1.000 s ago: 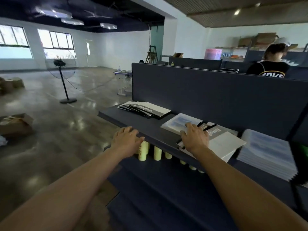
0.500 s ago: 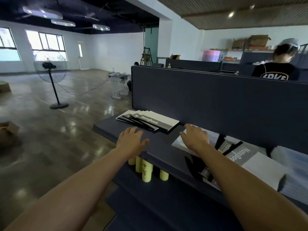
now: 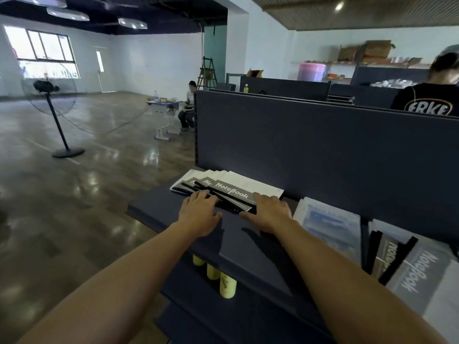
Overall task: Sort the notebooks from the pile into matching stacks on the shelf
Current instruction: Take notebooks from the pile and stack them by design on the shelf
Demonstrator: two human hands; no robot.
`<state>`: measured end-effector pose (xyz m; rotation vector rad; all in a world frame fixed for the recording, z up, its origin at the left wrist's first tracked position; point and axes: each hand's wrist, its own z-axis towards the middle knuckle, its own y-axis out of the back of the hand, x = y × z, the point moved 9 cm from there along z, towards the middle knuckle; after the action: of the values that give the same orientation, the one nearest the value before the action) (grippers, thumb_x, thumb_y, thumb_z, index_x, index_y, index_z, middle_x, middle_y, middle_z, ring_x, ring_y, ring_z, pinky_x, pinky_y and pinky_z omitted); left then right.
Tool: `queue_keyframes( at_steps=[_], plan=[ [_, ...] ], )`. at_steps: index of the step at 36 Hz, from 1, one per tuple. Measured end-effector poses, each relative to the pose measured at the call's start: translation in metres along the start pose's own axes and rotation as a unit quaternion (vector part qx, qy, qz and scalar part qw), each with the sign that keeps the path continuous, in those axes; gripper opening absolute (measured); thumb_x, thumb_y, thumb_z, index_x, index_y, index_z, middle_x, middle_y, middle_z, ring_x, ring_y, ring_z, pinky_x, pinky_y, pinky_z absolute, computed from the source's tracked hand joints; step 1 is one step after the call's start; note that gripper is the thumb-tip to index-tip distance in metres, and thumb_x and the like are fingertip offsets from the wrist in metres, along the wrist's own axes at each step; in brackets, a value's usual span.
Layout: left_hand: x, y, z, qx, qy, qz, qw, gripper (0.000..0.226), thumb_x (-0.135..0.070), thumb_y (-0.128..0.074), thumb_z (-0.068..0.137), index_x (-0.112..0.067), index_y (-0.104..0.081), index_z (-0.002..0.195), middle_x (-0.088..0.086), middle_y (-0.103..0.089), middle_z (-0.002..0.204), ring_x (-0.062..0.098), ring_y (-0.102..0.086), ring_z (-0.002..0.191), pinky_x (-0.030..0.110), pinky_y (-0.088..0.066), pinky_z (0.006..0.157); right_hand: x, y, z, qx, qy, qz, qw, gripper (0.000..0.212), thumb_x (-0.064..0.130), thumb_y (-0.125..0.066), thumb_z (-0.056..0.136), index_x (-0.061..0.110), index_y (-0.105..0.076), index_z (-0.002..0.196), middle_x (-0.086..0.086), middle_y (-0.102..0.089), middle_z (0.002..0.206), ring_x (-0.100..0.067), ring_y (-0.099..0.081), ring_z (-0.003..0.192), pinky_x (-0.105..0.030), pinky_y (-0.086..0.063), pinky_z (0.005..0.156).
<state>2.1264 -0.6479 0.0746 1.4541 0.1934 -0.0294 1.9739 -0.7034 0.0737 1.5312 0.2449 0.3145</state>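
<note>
**Both hands flat at the grey "NoteBook" stack**

The dark shelf (image 3: 248, 244) spreads under both forearms, its back panel (image 3: 323, 150) rising just beyond the fingertips. Far off to the right of the right hand lies the loose pile (image 3: 407, 266) of grey "NoteBook" covers, tilted and overlapping. Between that pile and the right hand sits a stack of blue-white notebooks (image 3: 332, 224), just beside the wrist. Directly ahead of both hands is the fanned grey notebook stack (image 3: 231, 189). The left hand (image 3: 198, 212) lies palm down, fingers straight, fingertips resting on the stack's near left edge. The right hand (image 3: 269, 211) lies palm down likewise, fingers extended against the stack's near right corner, thumb spread toward the left hand. Below the left forearm, pale yellow bottles (image 3: 227, 284) stand on the lower shelf
</note>
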Motion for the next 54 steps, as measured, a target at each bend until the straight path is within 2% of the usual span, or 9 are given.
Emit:
queue_keyframes(
  at_steps=[9, 17, 26, 28, 32, 35, 38, 47, 54],
  plan=[
    [0.035, 0.002, 0.052, -0.002, -0.058, -0.021, 0.998, 0.048, -0.020, -0.048, 0.092, -0.017, -0.043, 0.139, 0.008, -0.036, 0.148, 0.031, -0.029, 0.137, 0.044, -0.027, 0.110, 0.008, -0.016, 0.038, 0.054, -0.017, -0.019, 0.998, 0.091, 0.068, -0.060, 0.075, 0.023, -0.024, 0.145, -0.005, -0.041, 0.144, -0.028, -0.038, 0.129, -0.043, -0.034, 0.102],
    [0.048, 0.006, 0.072, -0.038, -0.067, -0.108, 0.991, 0.029, -0.012, -0.046, 0.091, -0.013, -0.056, 0.118, 0.006, -0.047, 0.124, 0.027, -0.049, 0.111, 0.040, -0.046, 0.084, 0.004, -0.017, 0.043, 0.095, -0.033, -0.035, 0.994, 0.051, 0.049, -0.060, 0.085, 0.024, -0.048, 0.129, -0.002, -0.055, 0.130, -0.024, -0.053, 0.116, -0.036, -0.046, 0.090],
    [0.033, 0.001, 0.074, -0.012, -0.071, -0.216, 0.974, 0.024, -0.022, -0.036, 0.100, -0.007, -0.053, 0.092, 0.015, -0.059, 0.107, 0.028, -0.051, 0.086, 0.035, -0.040, 0.071, 0.019, 0.030, 0.039, -0.078, -0.035, -0.103, 0.991, 0.027, 0.023, -0.035, 0.098, 0.016, -0.058, 0.109, -0.007, -0.063, 0.108, -0.028, -0.059, 0.094, -0.031, -0.037, 0.066],
    [0.029, -0.010, 0.072, 0.049, -0.008, -0.404, 0.913, 0.033, -0.032, -0.037, 0.102, -0.004, -0.054, 0.101, 0.019, -0.062, 0.099, 0.026, -0.055, 0.077, 0.038, -0.048, 0.072, 0.023, 0.036, 0.034, -0.105, -0.038, -0.103, 0.988, 0.025, 0.022, -0.035, 0.098, 0.014, -0.058, 0.107, -0.007, -0.064, 0.106, -0.029, -0.060, 0.092, -0.031, -0.036, 0.065],
    [0.002, -0.037, 0.057, 0.198, 0.158, -0.714, 0.653, 0.038, -0.052, -0.047, 0.096, -0.016, -0.045, 0.109, 0.016, -0.060, 0.105, 0.026, -0.063, 0.082, 0.033, -0.056, 0.076, 0.043, 0.042, 0.017, -0.133, -0.016, -0.106, 0.985, 0.025, 0.025, -0.038, 0.098, 0.013, -0.058, 0.107, -0.008, -0.065, 0.107, -0.029, -0.060, 0.096, -0.032, -0.036, 0.065],
    [-0.002, -0.042, 0.057, 0.174, 0.216, -0.762, 0.585, 0.029, -0.020, -0.061, 0.094, 0.001, -0.055, 0.113, 0.019, -0.061, 0.097, 0.026, -0.062, 0.079, 0.035, -0.058, 0.071, 0.062, 0.037, -0.001, -0.117, 0.037, -0.091, 0.988, 0.029, 0.031, -0.038, 0.097, 0.015, -0.058, 0.110, -0.007, -0.064, 0.109, -0.028, -0.058, 0.101, -0.034, -0.040, 0.068],
    [0.009, -0.042, 0.055, 0.095, 0.242, -0.718, 0.646, 0.036, 0.011, -0.051, 0.085, 0.007, -0.053, 0.121, 0.021, -0.058, 0.091, 0.030, -0.059, 0.074, 0.034, -0.055, 0.048, 0.066, 0.028, -0.020, -0.091, 0.064, -0.042, 0.993, 0.042, 0.052, -0.035, 0.096, 0.021, -0.059, 0.110, -0.004, -0.063, 0.110, -0.026, -0.057, 0.103, -0.037, -0.047, 0.077],
    [-0.054, 0.010, 0.041, 0.061, 0.080, -0.675, 0.731, 0.026, 0.007, -0.053, 0.079, -0.010, -0.050, 0.099, 0.017, -0.057, 0.086, 0.030, -0.057, 0.075, 0.035, -0.047, 0.063, -0.044, 0.070, -0.086, -0.214, -0.224, 0.129, 0.942, 0.059, 0.051, -0.038, 0.097, 0.018, -0.030, 0.145, -0.007, -0.045, 0.142, -0.028, -0.043, 0.127, -0.040, -0.040, 0.096],
    [-0.173, -0.005, -0.013, 0.208, -0.031, -0.659, 0.722, 0.041, 0.006, -0.053, 0.084, -0.001, -0.047, 0.124, 0.013, -0.058, 0.076, 0.022, -0.057, 0.061, 0.032, -0.050, 0.053, -0.155, 0.034, -0.169, -0.210, -0.410, 0.526, 0.715, 0.045, 0.018, -0.060, 0.079, -0.002, -0.055, 0.119, -0.020, -0.063, 0.112, -0.032, -0.063, 0.096, -0.049, -0.055, 0.084]
  ],
)
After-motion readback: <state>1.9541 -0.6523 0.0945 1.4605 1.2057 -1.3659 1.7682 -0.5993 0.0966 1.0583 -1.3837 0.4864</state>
